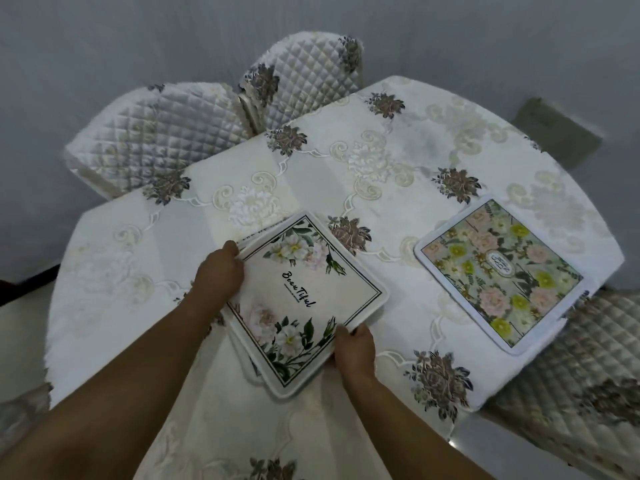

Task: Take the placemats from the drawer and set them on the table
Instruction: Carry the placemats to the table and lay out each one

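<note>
Left hand (221, 271) grips the left edge of a stack of placemats (304, 303), fingers curled under it and knuckles facing up. Right hand (355, 351) grips the stack's near right edge, thumb on top – both forearms reach in from the bottom of the view. The stack sits cornerwise like a diamond near the front of the desk (104, 265); can't tell if it rests on the cloth or is held just above. The top placemat is cream w/ a thin dark border, white & pink flowers at two corners and the word "Beautiful" in script. Edges of other mats show below it on the left. Well apart to the right, a floral placemat (498, 275) – yellow & pink blooms, white rim – lies flat on the desk. A cream embroidered tablecloth (377, 161) covers the desk. Quilted chairs (156, 133) stand at the far side, another (571, 358) at right.
</note>
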The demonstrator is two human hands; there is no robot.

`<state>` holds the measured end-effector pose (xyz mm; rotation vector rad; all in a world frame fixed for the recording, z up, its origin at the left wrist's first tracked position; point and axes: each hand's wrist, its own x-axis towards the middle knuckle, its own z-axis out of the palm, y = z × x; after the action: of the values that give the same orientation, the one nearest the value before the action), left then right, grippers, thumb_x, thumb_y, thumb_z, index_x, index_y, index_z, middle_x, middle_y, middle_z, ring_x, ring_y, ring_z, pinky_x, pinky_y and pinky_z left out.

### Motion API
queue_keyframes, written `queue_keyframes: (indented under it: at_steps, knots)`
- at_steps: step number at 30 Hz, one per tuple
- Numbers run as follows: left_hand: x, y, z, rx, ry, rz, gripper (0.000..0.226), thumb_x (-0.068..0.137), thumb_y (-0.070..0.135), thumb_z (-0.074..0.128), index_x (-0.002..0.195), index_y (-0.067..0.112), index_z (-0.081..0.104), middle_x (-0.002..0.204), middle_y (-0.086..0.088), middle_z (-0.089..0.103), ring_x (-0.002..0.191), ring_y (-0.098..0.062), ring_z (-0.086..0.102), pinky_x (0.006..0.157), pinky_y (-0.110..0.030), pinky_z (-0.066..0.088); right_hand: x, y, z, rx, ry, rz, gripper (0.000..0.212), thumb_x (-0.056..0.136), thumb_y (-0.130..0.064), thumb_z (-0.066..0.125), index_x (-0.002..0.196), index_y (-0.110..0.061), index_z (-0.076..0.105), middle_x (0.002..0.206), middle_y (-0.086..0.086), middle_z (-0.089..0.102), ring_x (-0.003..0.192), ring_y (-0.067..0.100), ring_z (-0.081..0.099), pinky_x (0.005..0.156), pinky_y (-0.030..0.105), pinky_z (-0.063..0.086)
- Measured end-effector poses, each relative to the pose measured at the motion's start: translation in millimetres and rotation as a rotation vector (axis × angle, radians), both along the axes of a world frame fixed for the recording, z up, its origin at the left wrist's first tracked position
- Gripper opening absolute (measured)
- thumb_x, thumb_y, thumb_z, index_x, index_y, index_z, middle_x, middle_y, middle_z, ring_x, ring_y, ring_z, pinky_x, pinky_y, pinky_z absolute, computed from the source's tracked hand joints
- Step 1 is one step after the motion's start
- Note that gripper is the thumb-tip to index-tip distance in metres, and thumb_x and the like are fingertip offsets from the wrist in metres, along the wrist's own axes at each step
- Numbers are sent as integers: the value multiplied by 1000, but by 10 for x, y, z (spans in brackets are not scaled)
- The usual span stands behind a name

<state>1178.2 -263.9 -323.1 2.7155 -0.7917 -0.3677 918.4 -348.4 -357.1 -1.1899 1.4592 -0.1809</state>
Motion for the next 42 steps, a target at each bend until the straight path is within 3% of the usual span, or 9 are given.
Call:
queue_keyframes:
  at_steps: [5,11,18,21,24,28,33,36,42]
  knots:
    - [-322,336,259,33,264,86,38,85,17,60,122,13,51,106,-11,61,99,-33,60,74,-31,42,-43,-315,182,-129,-3,78,14,95,-24,53,103,-14,61,98,3,65,88,23,60,80,31,48]
    - [-969,722,370,-19,383,224,6,87,15,57,88,12,53,81,-4,59,79,-23,56,56,-27,35,-119,-566,283,-261,4,244,22,97,-23,50,101,-5,61,92,8,65,90,29,62,72,29,42]
    - [-1719,887,491,-76,375,378,28,97,25,48,70,17,42,70,1,50,70,-20,51,59,-32,34,-329,-472,551,-552,2,445,23,99,-24,45,79,-13,43,67,0,49,67,24,54,58,31,37]
    - [-1898,895,551,-56,424,349,18,93,22,50,77,15,46,76,-2,52,76,-21,53,61,-31,35,-526,-422,719,-667,46,517,28,100,-26,43,75,-15,38,62,-2,44,62,26,52,55,34,38]
    - [-2099,944,690,-105,446,290,14,93,21,49,95,8,55,90,-7,59,80,-21,56,58,-28,37,-836,-371,903,-709,81,476,34,99,-26,45,68,-17,35,62,4,48,61,27,54,55,35,41]
    - [-2415,1014,870,-196,423,189,20,99,20,41,109,7,54,103,-12,59,86,-23,51,63,-30,36,-1357,-289,1126,-745,112,393,38,97,-24,50,64,-17,32,59,4,44,58,25,48,49,32,27]
    - [-2921,924,1057,-318,286,15,28,102,29,42,83,11,52,76,-5,57,74,-21,57,59,-30,37,-2082,-190,1399,-771,126,229,33,94,-24,50,66,-12,36,59,8,45,56,25,46,48,31,24]
    - [-3253,791,1226,-404,269,-55,35,99,26,47,66,15,41,61,-1,46,57,-14,44,52,-29,29,-2527,-222,1536,-784,119,153,33,94,-26,51,68,-11,38,60,9,46,55,23,43,50,32,27]
    - [-3940,367,1587,-506,292,-161,38,93,18,51,60,17,34,54,1,40,50,-12,37,49,-30,24,-3440,-503,1810,-730,86,28,29,94,-29,58,80,-4,57,75,17,63,69,30,60,58,32,42]
